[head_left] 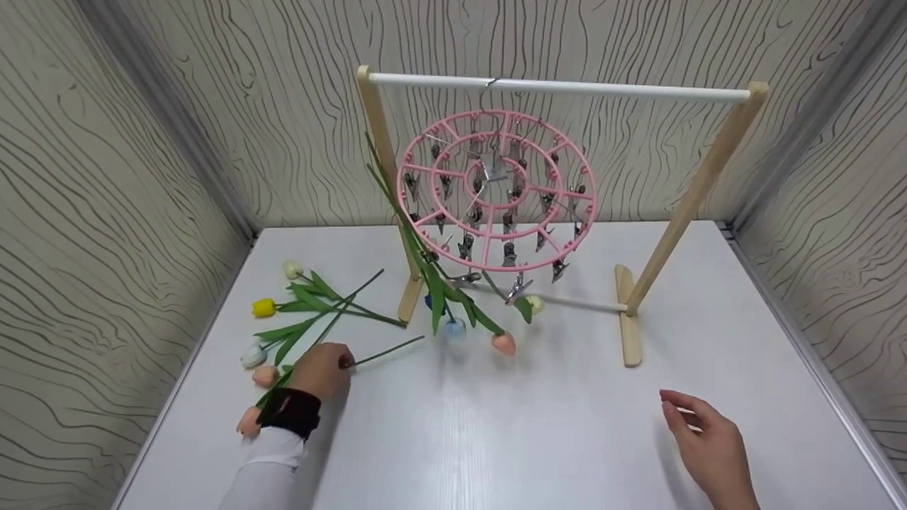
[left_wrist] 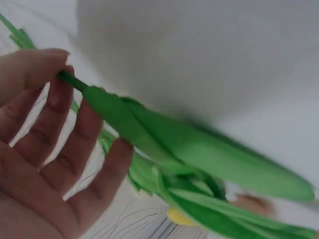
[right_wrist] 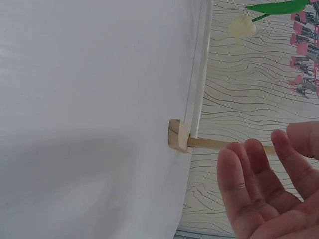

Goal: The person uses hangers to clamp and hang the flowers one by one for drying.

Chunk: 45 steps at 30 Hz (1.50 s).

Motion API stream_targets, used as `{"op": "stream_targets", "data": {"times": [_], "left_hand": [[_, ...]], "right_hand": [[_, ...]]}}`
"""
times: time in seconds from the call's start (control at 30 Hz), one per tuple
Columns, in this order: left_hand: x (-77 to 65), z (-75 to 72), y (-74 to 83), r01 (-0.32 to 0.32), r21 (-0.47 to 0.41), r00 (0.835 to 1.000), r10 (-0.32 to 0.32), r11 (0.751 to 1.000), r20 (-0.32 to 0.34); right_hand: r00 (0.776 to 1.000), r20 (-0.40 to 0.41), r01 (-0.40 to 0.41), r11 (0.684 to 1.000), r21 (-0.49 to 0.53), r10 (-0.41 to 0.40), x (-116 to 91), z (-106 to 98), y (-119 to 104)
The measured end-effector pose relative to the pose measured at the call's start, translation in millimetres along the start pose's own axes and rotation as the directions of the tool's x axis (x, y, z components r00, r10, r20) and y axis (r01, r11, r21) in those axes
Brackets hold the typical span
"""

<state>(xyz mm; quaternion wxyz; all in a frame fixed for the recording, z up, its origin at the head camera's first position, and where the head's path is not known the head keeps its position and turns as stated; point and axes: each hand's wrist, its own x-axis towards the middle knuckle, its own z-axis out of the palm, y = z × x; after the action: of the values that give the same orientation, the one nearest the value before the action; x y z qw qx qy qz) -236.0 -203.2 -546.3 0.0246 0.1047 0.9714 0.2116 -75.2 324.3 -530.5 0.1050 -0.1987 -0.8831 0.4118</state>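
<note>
Best to raise the artificial tulip with a thin dark-green stem (head_left: 388, 350) slowly from the left side of the smooth white tabletop (head_left: 439, 446), pinching close to the long green leaves (left_wrist: 159, 130) and easing them free of the neighbouring artificial tulips with yellow, white and peach blooms (head_left: 263, 307), so as not to drag those along. With the left hand (head_left: 322, 370): gripping that stem between thumb and fingertip, with other fingers spread near the leaves. With the right hand (head_left: 710, 443): holding nothing, with fingers relaxed and slightly curved, above the tabletop's right side.
</note>
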Motion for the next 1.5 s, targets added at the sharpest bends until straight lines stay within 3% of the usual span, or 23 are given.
{"op": "stream_targets", "data": {"times": [0.13, 0.3, 0.5, 0.6, 0.7, 0.8, 1.13, 1.3, 1.5], "left_hand": [[-12.4, -9.4, 15.1, -0.042, -0.036, 0.999, 0.042, 0.998, -0.006], [-30.2, -22.0, 40.4, -0.083, -0.115, 0.993, 0.072, 0.99, -0.095], [-51.1, -32.6, 70.0, -0.147, -0.224, 0.974, 0.101, 0.963, -0.204], [-60.4, -35.7, 81.4, -0.219, -0.252, 0.951, 0.148, 0.943, -0.272], [-67.2, -37.5, 92.3, -0.314, -0.271, 0.913, 0.211, 0.91, -0.35], [-71.8, -37.5, 104.3, -0.368, -0.314, 0.889, 0.232, 0.875, -0.394], [-78.2, -30.8, 146.2, -0.478, -0.463, 0.855, 0.276, 0.746, -0.438], [-75.3, -23.8, 165.2, -0.517, -0.493, 0.839, 0.299, 0.7, -0.455], [-73.0, -23.1, 193.2, -0.543, -0.527, 0.831, 0.332, 0.654, -0.446]], "right_hand": [[1.0, 0.006, -0.014, 1.0, -0.01, 0.014, 2, 0, -4], [0.999, 0.022, -0.032, 0.999, -0.007, 0.032, 1, 1, -9], [0.999, 0.04, -0.035, 0.998, 0.055, 0.033, -5, 2, -12], [0.997, 0.057, -0.051, 0.995, 0.082, 0.046, -9, 3, -16], [0.997, 0.06, -0.055, 0.994, 0.096, 0.049, -12, 4, -20], [0.998, 0.055, -0.033, 0.994, 0.109, 0.027, -15, 5, -24], [0.993, 0.11, 0.025, 0.991, 0.133, -0.04, -30, 19, -46], [0.985, 0.092, 0.129, 0.977, 0.171, -0.146, -38, 27, -61], [0.954, 0.058, 0.275, 0.935, 0.225, -0.294, -44, 32, -86]]}}
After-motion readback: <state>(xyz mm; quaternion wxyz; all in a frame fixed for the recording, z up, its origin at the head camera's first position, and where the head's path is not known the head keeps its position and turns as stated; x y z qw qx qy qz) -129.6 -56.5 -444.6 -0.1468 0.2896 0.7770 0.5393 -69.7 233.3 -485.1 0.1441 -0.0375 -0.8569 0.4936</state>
